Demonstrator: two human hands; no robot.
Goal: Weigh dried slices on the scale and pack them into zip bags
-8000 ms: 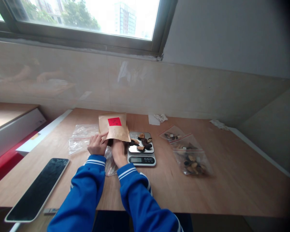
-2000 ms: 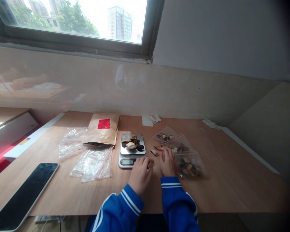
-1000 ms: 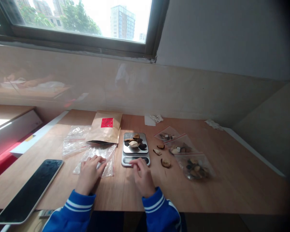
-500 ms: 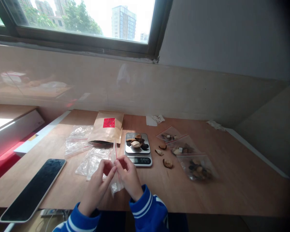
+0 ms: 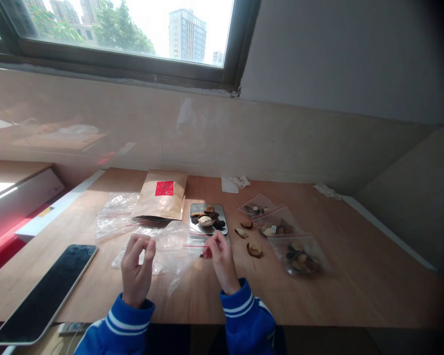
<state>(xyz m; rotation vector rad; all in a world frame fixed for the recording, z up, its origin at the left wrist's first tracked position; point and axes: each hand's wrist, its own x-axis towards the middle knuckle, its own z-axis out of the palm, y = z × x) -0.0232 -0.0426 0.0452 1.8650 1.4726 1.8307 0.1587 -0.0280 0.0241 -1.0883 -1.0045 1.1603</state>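
A clear zip-lock bag (image 5: 177, 254) with a red closure line is spread between my hands above the table. My right hand (image 5: 222, 259) pinches its right end by the red line, in front of the scale. My left hand (image 5: 136, 271) has its fingers curled and its thumb against them at the bag's left edge; the exact grip is hard to see. Behind the bag stands a kitchen scale (image 5: 222, 230) with dark and pale dried mushroom-like pieces (image 5: 207, 220) on its metal plate. Its display is mostly hidden.
Several loose dried pieces (image 5: 254, 250) lie right of the scale, beside filled zip-lock bags (image 5: 303, 261). A brown paper pouch (image 5: 163, 204) with a red label stands behind clear plastic bags (image 5: 114, 217). A phone-like black-screened device (image 5: 46, 293) lies at the left table edge.
My hands have moved apart, left hand leftward and right hand rightward. The bag, seen nearly edge-on before, is now spread wide and covers the front of the scale.
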